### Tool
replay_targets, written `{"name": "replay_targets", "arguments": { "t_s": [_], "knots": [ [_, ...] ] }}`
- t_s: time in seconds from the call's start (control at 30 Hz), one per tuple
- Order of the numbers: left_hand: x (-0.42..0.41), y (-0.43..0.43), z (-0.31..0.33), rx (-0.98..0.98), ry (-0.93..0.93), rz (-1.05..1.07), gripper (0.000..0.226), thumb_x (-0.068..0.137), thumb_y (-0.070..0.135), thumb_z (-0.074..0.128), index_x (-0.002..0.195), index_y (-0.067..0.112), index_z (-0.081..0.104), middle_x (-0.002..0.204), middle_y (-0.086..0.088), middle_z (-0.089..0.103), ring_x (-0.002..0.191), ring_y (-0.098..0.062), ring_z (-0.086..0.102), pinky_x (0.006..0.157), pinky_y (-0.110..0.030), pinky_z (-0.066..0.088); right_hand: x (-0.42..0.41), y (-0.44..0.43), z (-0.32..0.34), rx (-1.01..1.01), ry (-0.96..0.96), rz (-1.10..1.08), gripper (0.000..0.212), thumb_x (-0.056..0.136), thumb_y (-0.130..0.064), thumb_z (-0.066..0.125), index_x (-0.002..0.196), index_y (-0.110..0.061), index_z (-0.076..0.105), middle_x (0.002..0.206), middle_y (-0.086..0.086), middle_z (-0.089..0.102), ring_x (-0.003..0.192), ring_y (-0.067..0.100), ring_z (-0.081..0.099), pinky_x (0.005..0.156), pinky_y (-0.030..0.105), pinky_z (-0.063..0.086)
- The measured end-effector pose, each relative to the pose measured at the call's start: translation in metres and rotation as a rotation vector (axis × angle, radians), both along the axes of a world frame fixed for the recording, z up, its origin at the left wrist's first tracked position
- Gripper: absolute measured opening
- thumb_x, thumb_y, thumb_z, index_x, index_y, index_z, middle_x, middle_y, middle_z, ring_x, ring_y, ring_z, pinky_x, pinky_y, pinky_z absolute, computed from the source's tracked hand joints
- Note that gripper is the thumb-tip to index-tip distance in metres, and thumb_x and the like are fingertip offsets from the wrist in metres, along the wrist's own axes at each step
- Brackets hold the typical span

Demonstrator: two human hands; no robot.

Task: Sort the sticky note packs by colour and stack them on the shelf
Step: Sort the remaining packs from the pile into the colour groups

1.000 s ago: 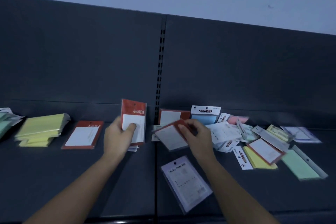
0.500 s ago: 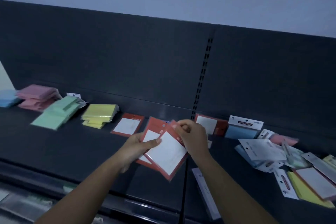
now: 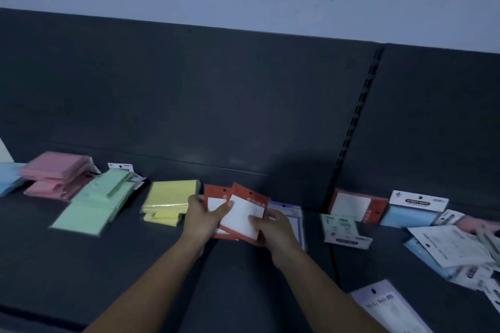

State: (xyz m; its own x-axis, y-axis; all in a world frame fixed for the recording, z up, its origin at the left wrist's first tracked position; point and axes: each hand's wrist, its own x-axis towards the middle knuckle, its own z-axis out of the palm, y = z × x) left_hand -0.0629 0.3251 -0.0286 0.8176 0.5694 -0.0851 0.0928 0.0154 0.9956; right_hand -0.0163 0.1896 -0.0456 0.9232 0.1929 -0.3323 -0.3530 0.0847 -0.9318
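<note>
Both hands hold red-framed white sticky note packs [image 3: 241, 215] low over the dark shelf [image 3: 81, 265], just right of the yellow stack [image 3: 170, 199]. My left hand [image 3: 203, 217] grips their left edge with the thumb on top. My right hand [image 3: 273, 227] pinches the lower right corner. A second red pack [image 3: 215, 197] shows beneath the top one. Sorted piles lie to the left: green [image 3: 100, 203], pink [image 3: 55, 176], blue [image 3: 9, 180].
Another red pack [image 3: 357, 205] leans against the back panel to the right, beside a blue pack [image 3: 412, 211]. A green-white pack [image 3: 342, 226] and a jumble of mixed packs [image 3: 454, 249] lie at the right. A white pack [image 3: 389, 308] sits near the front edge.
The view has swung left and both hands have carried the red packs leftward and down, close to the yellow stack. The right hand has shifted from the top edge to the lower right corner.
</note>
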Motion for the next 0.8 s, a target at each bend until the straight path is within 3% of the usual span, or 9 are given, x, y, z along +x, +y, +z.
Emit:
{"name": "replay_targets", "arguments": {
  "t_s": [0.1,0.23,0.33,0.43,0.53,0.6,0.7,0.8],
  "knots": [
    [0.016,0.012,-0.006,0.139,0.066,-0.09,0.033,0.083,0.021,0.07,0.106,0.012,0.048,0.101,-0.002,0.065,0.091,-0.019,0.064,0.079,-0.037,0.054,0.012,0.012,-0.005,-0.06,-0.075,-0.095,0.021,0.083,0.003,0.062,0.096,-0.015,0.06,0.093,0.001,0.066,0.082,0.016,0.063,0.066,0.026,0.051],
    [0.031,0.022,-0.013,0.298,0.149,-0.241,0.029,0.085,0.01,0.062,0.112,0.002,0.06,0.11,-0.017,0.065,0.102,-0.033,0.061,0.092,-0.046,0.049,0.023,0.03,-0.011,-0.289,-0.225,-0.069,0.031,0.084,0.0,0.057,0.114,-0.007,0.055,0.111,0.009,0.065,0.1,0.021,0.061,0.089,0.033,0.05],
    [0.035,0.024,-0.015,0.323,0.202,-0.253,0.046,0.076,0.026,0.057,0.116,0.005,0.057,0.116,-0.015,0.061,0.108,-0.034,0.056,0.093,-0.046,0.047,0.024,0.045,-0.016,-0.455,-0.291,-0.023,0.03,0.086,-0.007,0.058,0.115,-0.006,0.054,0.112,0.009,0.064,0.1,0.02,0.06,0.085,0.027,0.048],
    [0.04,0.029,-0.021,0.358,0.225,-0.268,0.045,0.078,0.016,0.058,0.122,0.011,0.052,0.119,-0.01,0.059,0.11,-0.03,0.056,0.094,-0.045,0.047,0.021,0.06,-0.02,-0.56,-0.337,0.02,0.027,0.087,-0.012,0.056,0.113,-0.005,0.057,0.112,0.009,0.064,0.098,0.018,0.06,0.075,0.02,0.043],
    [0.045,0.037,-0.025,0.456,0.204,-0.254,0.052,0.077,0.01,0.061,0.127,0.007,0.049,0.124,-0.013,0.056,0.116,-0.03,0.051,0.098,-0.043,0.043,0.019,0.074,-0.02,-0.644,-0.374,0.053,0.028,0.089,-0.016,0.053,0.113,-0.002,0.058,0.116,0.016,0.059,0.105,0.025,0.058,0.087,0.028,0.047],
    [0.046,0.036,-0.026,0.61,0.185,-0.256,0.055,0.08,0.009,0.06,0.131,0.0,0.043,0.133,-0.019,0.047,0.127,-0.033,0.039,0.107,-0.041,0.031,0.019,0.076,-0.018,-0.693,-0.367,0.073,0.03,0.09,-0.019,0.051,0.114,0.0,0.057,0.117,0.016,0.058,0.107,0.027,0.057,0.09,0.031,0.047],
    [0.046,0.026,-0.021,0.617,0.066,-0.321,0.054,0.09,0.006,0.051,0.141,0.001,0.033,0.149,-0.015,0.031,0.142,-0.027,0.019,0.116,-0.032,0.012,0.019,0.068,-0.009,-0.688,-0.392,0.063,0.024,0.091,-0.013,0.047,0.106,0.002,0.059,0.112,0.018,0.06,0.101,0.027,0.058,0.076,0.025,0.044],
    [0.05,0.007,-0.017,0.612,-0.072,-0.392,0.048,0.091,0.004,0.052,0.137,0.002,0.041,0.142,-0.013,0.043,0.134,-0.024,0.036,0.112,-0.031,0.024,0.017,0.044,0.004,-0.674,-0.45,-0.023,0.024,0.089,-0.005,0.045,0.107,-0.003,0.061,0.109,0.015,0.064,0.095,0.021,0.058,0.065,0.014,0.033]
  ]
}}
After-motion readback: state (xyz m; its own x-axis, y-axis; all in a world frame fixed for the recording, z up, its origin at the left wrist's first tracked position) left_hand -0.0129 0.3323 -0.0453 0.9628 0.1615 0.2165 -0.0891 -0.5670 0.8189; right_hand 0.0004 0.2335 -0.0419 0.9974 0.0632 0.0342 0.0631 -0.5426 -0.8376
